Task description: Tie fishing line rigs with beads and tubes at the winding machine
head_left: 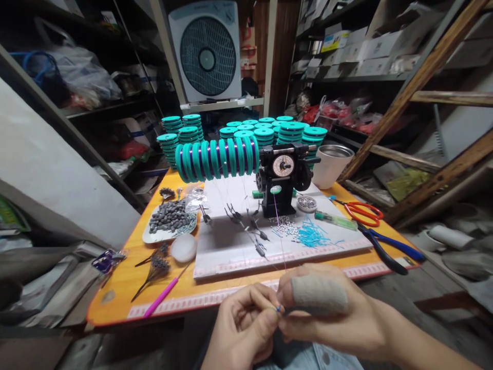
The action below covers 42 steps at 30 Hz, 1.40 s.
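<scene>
My left hand is closed in a pinch at the front edge of the table, with a tiny blue piece at its fingertips. Against it, my right hand is also pinched closed, a grey-beige wrap around one finger. A thin purplish line runs down from the black winding machine to my fingers, where its end is hidden. Several teal foam spools wound with purple line sit in a row on the machine's shaft. Below them, grey sinkers hang or lie on thin lines.
On the white board lie small cut blue tubes and silvery beads. Blue-handled pliers and red scissors lie right; a plate of grey sinkers and a pink-handled needle tool left. Teal spool stacks stand behind.
</scene>
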Tool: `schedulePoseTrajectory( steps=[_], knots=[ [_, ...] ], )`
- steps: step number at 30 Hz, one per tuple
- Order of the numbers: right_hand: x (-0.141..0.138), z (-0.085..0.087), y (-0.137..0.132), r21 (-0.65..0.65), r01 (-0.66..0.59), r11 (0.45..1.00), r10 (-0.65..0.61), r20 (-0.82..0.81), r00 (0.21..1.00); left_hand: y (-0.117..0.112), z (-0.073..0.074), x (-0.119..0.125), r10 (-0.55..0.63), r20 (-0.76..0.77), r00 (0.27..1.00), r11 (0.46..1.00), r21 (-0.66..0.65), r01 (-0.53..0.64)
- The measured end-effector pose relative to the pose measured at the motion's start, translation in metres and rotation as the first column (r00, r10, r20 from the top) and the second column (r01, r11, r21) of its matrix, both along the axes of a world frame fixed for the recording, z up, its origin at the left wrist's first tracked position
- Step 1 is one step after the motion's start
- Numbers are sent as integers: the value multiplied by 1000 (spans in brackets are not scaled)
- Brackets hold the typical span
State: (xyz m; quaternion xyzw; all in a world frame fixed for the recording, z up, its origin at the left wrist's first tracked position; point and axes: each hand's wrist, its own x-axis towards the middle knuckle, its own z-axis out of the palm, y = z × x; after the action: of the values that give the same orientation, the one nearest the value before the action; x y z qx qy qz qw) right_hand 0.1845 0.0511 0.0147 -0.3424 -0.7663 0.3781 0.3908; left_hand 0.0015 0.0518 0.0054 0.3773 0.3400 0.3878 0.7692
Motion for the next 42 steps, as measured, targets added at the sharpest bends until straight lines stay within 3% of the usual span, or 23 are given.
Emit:
schedulePoseTrajectory(
  steps=[4,5,7,9,11,12,13,14,17,19,21,23,27,28,30,32,33,34,35,36,38,40,42],
  knots=[
    [-6,-4,1,65,42,997,-36,-82,996,-4,-8,4,180,-174,968,937,330,-115],
    [-8,-3,3,125,69,990,-56,-101,993,-6,-10,4,312,-246,918,844,515,-149],
    [-13,0,9,236,134,962,-105,-131,986,-9,-13,5,602,-295,742,531,842,-96],
    [-17,3,16,301,192,934,-155,-141,978,-9,-16,3,771,-224,596,219,972,83],
    [-19,6,22,347,232,909,-200,-127,972,-8,-18,0,778,-161,607,-17,961,276],
    [-19,7,23,370,245,896,-217,-114,969,-6,-18,-1,742,-168,649,-69,944,324],
    [-18,7,24,394,244,886,-223,-101,970,-5,-18,-3,696,-192,692,-55,946,318],
    [-16,7,23,426,226,876,-209,-87,974,-4,-17,-3,639,-225,736,42,965,259],
    [-8,6,16,486,39,873,-43,-2,999,-4,-11,-3,372,-259,891,711,697,-94],
    [-4,5,10,409,-76,909,53,68,996,-5,-5,-2,174,-138,975,958,255,-134],
    [-3,3,6,263,-64,963,47,68,997,-5,0,-1,69,-24,997,998,2,-69],
    [-3,3,4,147,-17,989,12,32,999,-4,2,0,42,11,999,998,-39,-42],
    [-6,4,4,61,-30,998,31,-2,1000,-6,-8,2,187,-176,967,955,263,-136],
    [-7,4,5,94,-18,995,18,-8,1000,-7,-13,2,318,-259,912,874,453,-176],
    [-11,4,10,193,56,980,-50,-36,998,-9,-21,2,621,-306,722,556,821,-130],
    [-15,4,16,258,133,957,-120,-66,991,-10,-26,0,782,-202,590,197,978,75],
    [-17,4,18,277,166,946,-151,-74,986,-9,-27,-1,784,-156,601,57,982,180],
    [-18,4,20,303,196,933,-180,-80,980,-8,-27,-2,751,-145,644,-19,971,240],
    [-18,4,20,331,213,919,-198,-80,977,-7,-25,-3,699,-162,696,-18,970,244],
    [-17,4,20,365,202,909,-187,-75,979,-6,-23,-4,634,-200,747,82,978,192],
    [-12,6,17,385,87,919,-82,-28,996,-5,-16,-4,468,-254,847,507,862,-22],
    [-7,9,12,311,-55,949,42,48,998,-5,-9,-3,265,-197,944,879,452,-152],
    [-5,11,9,175,-98,980,82,95,992,-5,-3,-1,111,-64,992,990,98,-104]
  ],
)
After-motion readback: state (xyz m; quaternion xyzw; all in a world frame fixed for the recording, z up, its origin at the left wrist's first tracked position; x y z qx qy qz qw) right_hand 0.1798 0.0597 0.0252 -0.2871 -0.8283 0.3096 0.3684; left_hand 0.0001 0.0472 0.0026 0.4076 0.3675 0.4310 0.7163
